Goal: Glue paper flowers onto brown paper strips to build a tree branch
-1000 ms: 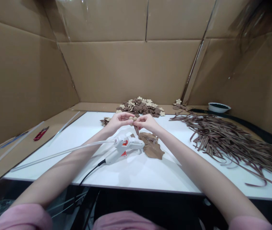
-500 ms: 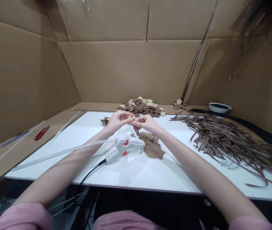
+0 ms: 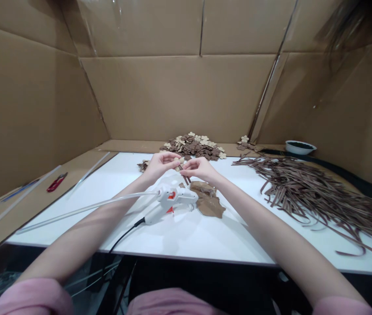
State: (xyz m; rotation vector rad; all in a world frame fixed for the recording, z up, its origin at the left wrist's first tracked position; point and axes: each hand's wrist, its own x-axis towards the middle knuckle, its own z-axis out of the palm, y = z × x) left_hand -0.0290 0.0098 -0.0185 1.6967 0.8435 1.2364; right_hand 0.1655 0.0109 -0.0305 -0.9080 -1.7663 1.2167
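Over the middle of the white board, my left hand (image 3: 162,166) pinches a small cream flower cutout (image 3: 181,160) at its edge. Close on its right, my right hand (image 3: 199,169) has thumb and forefinger closed on a thin brown strip (image 3: 186,178), whose ends hang below the flower. Whether strip and flower are joined is hidden by the fingers. Just below the hands lies a white hot glue gun (image 3: 168,201) with an orange trigger, its nozzle pointing right. A clear glue stick (image 3: 84,212) runs out of its back. Beside the nozzle is a crumpled brown sheet (image 3: 209,201).
Behind my hands is a heap of brown and cream flower cutouts (image 3: 194,147). A big pile of brown strips (image 3: 317,188) covers the right side. A white bowl (image 3: 300,148) stands at the back right; a red cutter (image 3: 57,182) lies left. Cardboard walls (image 3: 179,96) enclose the board.
My right fingers have shifted slightly at the strip, and more of the strip and flower shows between the hands. The glue gun stays in place.
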